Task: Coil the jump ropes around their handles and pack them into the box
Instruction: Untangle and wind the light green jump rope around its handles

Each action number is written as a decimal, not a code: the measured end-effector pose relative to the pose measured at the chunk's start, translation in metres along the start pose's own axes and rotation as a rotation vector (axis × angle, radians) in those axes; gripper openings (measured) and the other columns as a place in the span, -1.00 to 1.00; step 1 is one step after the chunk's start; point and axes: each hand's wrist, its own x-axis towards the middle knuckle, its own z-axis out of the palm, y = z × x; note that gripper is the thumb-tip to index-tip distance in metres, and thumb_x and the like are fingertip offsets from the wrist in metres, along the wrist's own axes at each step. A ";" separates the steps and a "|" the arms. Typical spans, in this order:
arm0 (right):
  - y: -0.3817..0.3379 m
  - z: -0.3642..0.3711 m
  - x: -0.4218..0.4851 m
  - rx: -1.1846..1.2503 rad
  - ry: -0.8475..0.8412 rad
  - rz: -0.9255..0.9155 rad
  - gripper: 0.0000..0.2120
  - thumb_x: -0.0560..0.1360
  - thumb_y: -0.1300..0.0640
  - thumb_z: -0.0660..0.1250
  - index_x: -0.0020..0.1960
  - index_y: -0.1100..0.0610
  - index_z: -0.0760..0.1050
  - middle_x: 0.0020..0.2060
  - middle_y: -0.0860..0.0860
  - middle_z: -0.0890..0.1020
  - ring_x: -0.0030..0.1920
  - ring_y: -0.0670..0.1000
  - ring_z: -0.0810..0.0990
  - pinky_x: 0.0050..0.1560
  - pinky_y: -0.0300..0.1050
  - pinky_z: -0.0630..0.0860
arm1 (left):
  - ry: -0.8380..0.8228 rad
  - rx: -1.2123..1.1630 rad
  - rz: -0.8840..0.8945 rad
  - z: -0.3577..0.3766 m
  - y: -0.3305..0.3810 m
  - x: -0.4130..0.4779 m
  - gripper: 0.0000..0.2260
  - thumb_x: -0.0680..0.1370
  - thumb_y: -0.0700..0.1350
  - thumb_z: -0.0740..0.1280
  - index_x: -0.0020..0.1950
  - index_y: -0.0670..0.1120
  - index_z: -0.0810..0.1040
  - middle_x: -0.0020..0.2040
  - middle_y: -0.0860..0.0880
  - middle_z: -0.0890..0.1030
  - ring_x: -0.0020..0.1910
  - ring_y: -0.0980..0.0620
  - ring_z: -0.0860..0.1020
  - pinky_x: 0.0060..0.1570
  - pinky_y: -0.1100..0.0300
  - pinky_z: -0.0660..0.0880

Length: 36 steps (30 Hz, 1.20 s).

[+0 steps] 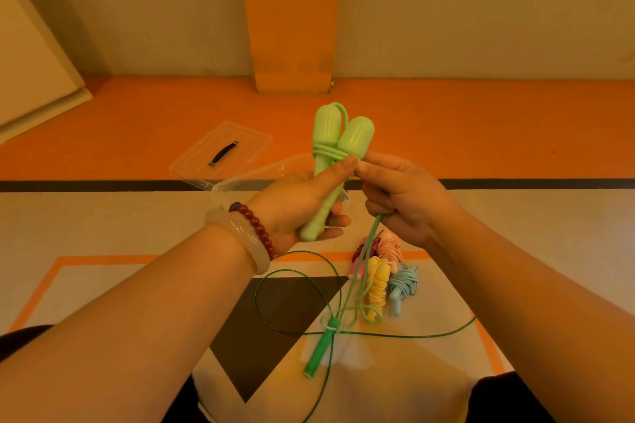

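My left hand (302,206) grips two light green jump rope handles (338,139) held side by side, bulbous ends up, with a few turns of cord around their necks. My right hand (398,196) pinches the light green cord (360,271) just beside those turns; the cord trails down to the floor. A clear plastic box (233,187) stands behind my left hand, mostly hidden. On the floor lie coiled ropes: pink (390,247), yellow (376,285) and blue (403,285). A darker green rope handle (319,350) with its thin cord (412,335) lies loose.
The box's clear lid (223,151) with a dark handle lies on the orange floor behind the box. An orange pillar (292,17) rises against the back wall. My knees show at the bottom corners of the view.
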 end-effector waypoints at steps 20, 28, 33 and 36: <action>-0.007 0.020 -0.008 -0.223 0.283 -0.092 -0.84 0.52 0.27 0.32 0.05 0.16 0.63 -0.27 0.02 0.67 -0.56 -0.22 0.43 -0.54 -0.43 0.28 | 0.472 0.827 0.706 -0.003 -0.015 0.010 -0.15 0.58 -0.09 0.30 0.51 0.03 -0.36 0.47 -0.14 0.29 0.32 -0.10 0.41 0.17 0.04 0.43; -0.014 0.016 -0.011 -0.232 0.246 -0.133 -0.80 0.54 0.34 0.27 0.12 0.35 0.56 -0.38 -0.06 0.64 -0.53 -0.26 0.49 -0.50 -0.46 0.35 | 0.458 0.681 0.578 -0.002 -0.014 0.008 -0.28 0.57 0.07 0.30 0.58 0.08 -0.08 0.12 0.04 0.52 0.00 -0.03 0.57 -0.09 0.12 0.50; -0.017 0.006 -0.004 -0.276 0.171 -0.099 -0.80 0.55 0.29 0.25 0.00 0.08 0.61 -0.31 -0.06 0.65 -0.42 -0.17 0.44 -0.40 -0.35 0.33 | 0.350 0.363 0.534 0.002 -0.013 0.013 -0.46 0.58 0.06 0.29 0.49 0.25 0.12 -0.17 0.13 0.52 -0.47 0.18 0.49 -0.47 0.14 0.48; -0.017 0.005 -0.002 -0.240 0.231 -0.101 -0.92 0.50 0.23 0.32 -0.16 0.15 0.56 -0.39 -0.04 0.63 -0.48 -0.14 0.38 -0.45 -0.33 0.33 | 0.140 -0.064 0.452 0.014 -0.015 0.012 -0.61 0.61 -0.03 0.26 0.41 0.18 0.28 -0.31 -0.02 0.40 -0.55 0.12 0.32 -0.55 0.26 0.29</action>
